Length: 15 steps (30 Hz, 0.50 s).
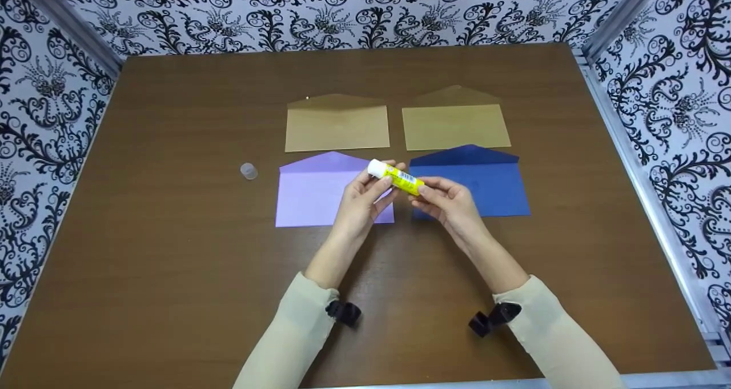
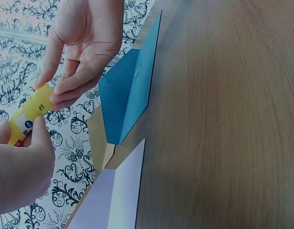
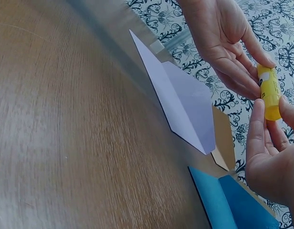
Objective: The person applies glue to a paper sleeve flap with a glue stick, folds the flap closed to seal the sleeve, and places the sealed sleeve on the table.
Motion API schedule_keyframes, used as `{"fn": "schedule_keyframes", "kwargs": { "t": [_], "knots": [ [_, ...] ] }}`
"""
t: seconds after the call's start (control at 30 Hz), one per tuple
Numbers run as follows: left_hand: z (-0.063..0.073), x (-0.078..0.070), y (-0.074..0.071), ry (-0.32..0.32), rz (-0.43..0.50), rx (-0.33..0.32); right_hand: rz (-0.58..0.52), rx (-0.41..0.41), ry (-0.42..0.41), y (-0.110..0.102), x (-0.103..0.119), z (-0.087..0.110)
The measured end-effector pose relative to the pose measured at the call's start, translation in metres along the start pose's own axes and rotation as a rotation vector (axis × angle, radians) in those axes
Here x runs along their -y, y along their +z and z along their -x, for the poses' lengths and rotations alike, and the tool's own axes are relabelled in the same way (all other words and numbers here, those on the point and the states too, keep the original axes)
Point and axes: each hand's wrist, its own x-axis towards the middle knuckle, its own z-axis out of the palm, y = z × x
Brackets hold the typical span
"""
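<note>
A yellow glue stick [image 1: 406,180] with a white end is held tilted above the table between both hands. My left hand [image 1: 364,196] pinches it near the white end. With thumb and fingertips, my right hand [image 1: 453,203] grips its lower end, as the right wrist view also shows on the yellow tube [image 3: 269,95]. Beneath the left hand lies a lilac envelope [image 1: 311,197], its flap raised. A blue envelope [image 1: 497,189], flap up too, is under and beyond the right hand. Off to the left sits a small translucent cap [image 1: 249,171].
Two tan envelopes, the left one [image 1: 337,129] and the right one [image 1: 457,127], lie behind the coloured pair with flaps opened away. The brown table [image 1: 171,263] is bordered by black-and-white patterned walls [image 1: 320,12] and a metal rail [image 1: 639,177] on the right.
</note>
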Motion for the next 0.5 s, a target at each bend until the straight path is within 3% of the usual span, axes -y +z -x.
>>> {"fn": "schedule_keyframes", "kwargs": {
  "t": [0.5],
  "knots": [
    [-0.0006,0.0005,-0.0007,-0.008,0.014,-0.005,-0.063,0.020,0.036,0.0024,-0.0013,0.0001]
  ]
}}
